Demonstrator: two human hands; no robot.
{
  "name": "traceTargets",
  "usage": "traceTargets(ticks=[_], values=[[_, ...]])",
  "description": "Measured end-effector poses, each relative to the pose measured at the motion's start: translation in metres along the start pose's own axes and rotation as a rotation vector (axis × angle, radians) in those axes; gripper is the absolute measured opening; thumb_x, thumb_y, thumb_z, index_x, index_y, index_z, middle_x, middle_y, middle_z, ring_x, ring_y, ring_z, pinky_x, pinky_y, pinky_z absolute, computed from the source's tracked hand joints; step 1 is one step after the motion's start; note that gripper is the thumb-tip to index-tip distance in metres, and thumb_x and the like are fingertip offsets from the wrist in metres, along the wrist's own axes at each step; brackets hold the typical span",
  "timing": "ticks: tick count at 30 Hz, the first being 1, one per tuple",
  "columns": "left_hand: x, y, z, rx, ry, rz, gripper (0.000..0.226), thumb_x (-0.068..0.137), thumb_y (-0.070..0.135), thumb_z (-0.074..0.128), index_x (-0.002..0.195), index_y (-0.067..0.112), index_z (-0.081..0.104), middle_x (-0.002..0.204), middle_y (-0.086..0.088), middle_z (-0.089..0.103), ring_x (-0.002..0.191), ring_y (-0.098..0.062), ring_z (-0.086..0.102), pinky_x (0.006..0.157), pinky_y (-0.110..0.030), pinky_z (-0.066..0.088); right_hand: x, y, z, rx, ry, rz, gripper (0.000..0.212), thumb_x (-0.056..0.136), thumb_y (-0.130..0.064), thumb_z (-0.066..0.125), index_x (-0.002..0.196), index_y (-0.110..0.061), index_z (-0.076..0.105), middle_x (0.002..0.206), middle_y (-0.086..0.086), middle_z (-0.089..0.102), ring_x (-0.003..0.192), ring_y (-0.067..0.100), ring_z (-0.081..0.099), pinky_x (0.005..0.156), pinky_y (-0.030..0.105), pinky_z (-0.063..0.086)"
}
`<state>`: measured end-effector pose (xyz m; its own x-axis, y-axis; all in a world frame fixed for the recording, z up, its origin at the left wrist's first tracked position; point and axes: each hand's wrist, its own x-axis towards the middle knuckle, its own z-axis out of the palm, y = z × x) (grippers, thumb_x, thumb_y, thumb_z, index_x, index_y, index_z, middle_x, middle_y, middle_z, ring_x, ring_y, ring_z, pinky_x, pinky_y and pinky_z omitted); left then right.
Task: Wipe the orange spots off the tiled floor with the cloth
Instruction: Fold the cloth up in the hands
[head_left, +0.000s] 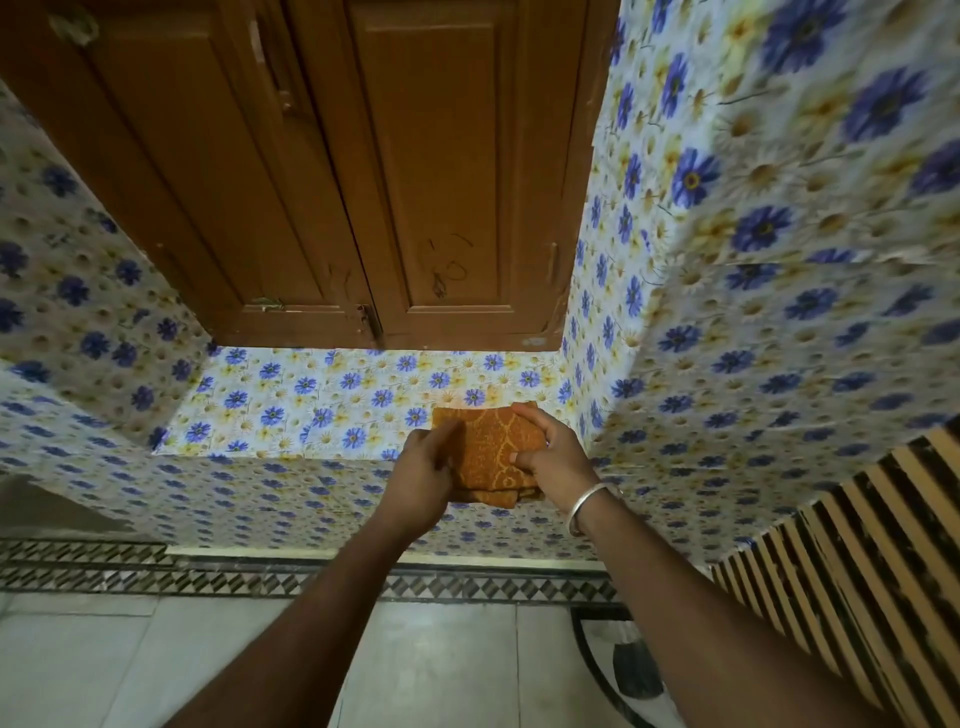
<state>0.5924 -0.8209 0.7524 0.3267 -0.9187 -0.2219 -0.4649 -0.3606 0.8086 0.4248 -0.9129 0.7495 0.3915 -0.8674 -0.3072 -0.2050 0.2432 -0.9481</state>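
Holding folded cloth by the shelf – wiping not yet begun

L grip (421, 475) & R grip (551, 457) are both clasping the orange cloth (491, 449), one per side, fingers curling round its edges, R thumb pressing on top. Cloth is sitting as a folded wad at the front edge of the flowered shelf (311, 400), under the wooden cupboard doors (431, 182); can't tell if its far corner is touching the shelf. Two-handed hold is prob. for squaring the folds into a firm pad w/ a flat face for rubbing. Tiled floor (441, 670) is lying well below, btwn the forearms; no orange spots are showing on the visible part. So the person is prob. prepping, and next would be bringing the pad down to the floor.
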Motion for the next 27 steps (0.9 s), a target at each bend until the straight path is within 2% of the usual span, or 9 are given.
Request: traceTargets(ticks=[3,5,7,10,15,18,20,23,27], values=[[0.025,-0.001,0.002,0.032,0.008,-0.006,0.059,0.105,-0.002,0.042,0.158,0.026,0.04,0.146,-0.009,0.039,0.128,-0.035,0.052,0.091,-0.052,0.062,0.027,-0.002,-0.001,-0.04,0.006,-0.005,0.069,0.087,0.015,0.063,0.14,-0.029,0.055,0.158,0.001,0.036,0.118,0.028,0.06,0.08,0.034,0.058],[0.041,-0.001,0.003,0.064,0.019,-0.006,0.06,0.105,-0.003,0.04,0.159,0.023,0.038,0.147,-0.012,0.038,0.13,-0.036,0.05,0.097,-0.052,0.058,0.042,-0.002,0.0,-0.063,-0.001,-0.002,0.07,0.088,0.014,0.061,0.143,-0.029,0.052,0.159,0.0,0.035,0.087,0.02,0.065,0.065,0.026,0.055],[0.062,-0.004,0.007,0.132,0.024,0.0,0.061,0.104,-0.004,0.039,0.16,0.02,0.036,0.147,-0.015,0.039,0.128,-0.036,0.051,0.099,-0.048,0.056,0.06,0.001,0.002,-0.107,0.016,0.021,0.072,0.089,0.014,0.059,0.146,-0.028,0.048,0.16,0.0,0.034,0.052,0.01,0.051,0.05,0.022,0.047],[0.089,-0.01,0.014,0.196,0.008,0.011,0.065,0.101,-0.007,0.04,0.161,0.017,0.033,0.147,-0.019,0.038,0.128,-0.038,0.05,0.095,-0.038,0.053,0.086,0.009,0.004,-0.161,0.044,0.047,0.074,0.09,0.014,0.055,0.15,-0.028,0.043,0.161,0.001,0.033,0.041,0.002,0.044,0.047,0.023,0.045],[0.132,-0.031,0.031,0.219,-0.036,-0.005,0.073,0.095,-0.013,0.041,0.161,0.016,0.033,0.149,-0.02,0.036,0.131,-0.04,0.048,0.098,-0.036,0.05,0.129,0.033,0.004,-0.281,0.033,0.061,0.077,0.09,0.016,0.051,0.153,-0.027,0.038,0.163,0.0,0.029,0.061,0.007,0.054,0.044,0.015,0.04],[0.154,-0.048,0.041,0.255,-0.038,0.007,0.071,0.097,-0.01,0.044,0.162,0.017,0.033,0.151,-0.02,0.036,0.13,-0.04,0.05,0.093,-0.032,0.048,0.15,0.05,0.004,-0.342,0.034,0.066,0.078,0.089,0.015,0.049,0.153,-0.027,0.037,0.16,0.004,0.034,0.066,0.0,0.042,0.042,0.009,0.039],[0.165,-0.058,0.048,0.265,-0.044,0.003,0.069,0.098,-0.008,0.045,0.161,0.016,0.033,0.151,-0.021,0.036,0.13,-0.041,0.05,0.095,-0.035,0.049,0.159,0.058,0.005,-0.366,0.026,0.063,0.078,0.089,0.015,0.049,0.153,-0.027,0.036,0.159,0.005,0.034,0.072,0.003,0.045,0.045,0.009,0.04],[0.176,-0.076,0.056,0.271,-0.052,-0.002,0.068,0.098,-0.007,0.045,0.161,0.016,0.033,0.149,-0.022,0.037,0.127,-0.043,0.051,0.101,-0.044,0.052,0.168,0.069,0.009,-0.479,0.019,0.033,0.077,0.089,0.011,0.053,0.154,-0.025,0.035,0.159,0.006,0.031,0.114,0.022,0.055,0.08,0.018,0.047],[0.177,-0.087,0.064,0.349,-0.008,-0.012,0.064,0.102,0.008,0.05,0.162,0.019,0.03,0.156,-0.022,0.033,0.134,-0.045,0.046,0.107,-0.052,0.047,0.17,0.082,0.015,-0.729,0.089,0.006,0.073,0.092,-0.005,0.058,0.156,-0.027,0.03,0.159,0.008,0.023,0.146,0.031,0.027,0.112,0.042,0.04]])
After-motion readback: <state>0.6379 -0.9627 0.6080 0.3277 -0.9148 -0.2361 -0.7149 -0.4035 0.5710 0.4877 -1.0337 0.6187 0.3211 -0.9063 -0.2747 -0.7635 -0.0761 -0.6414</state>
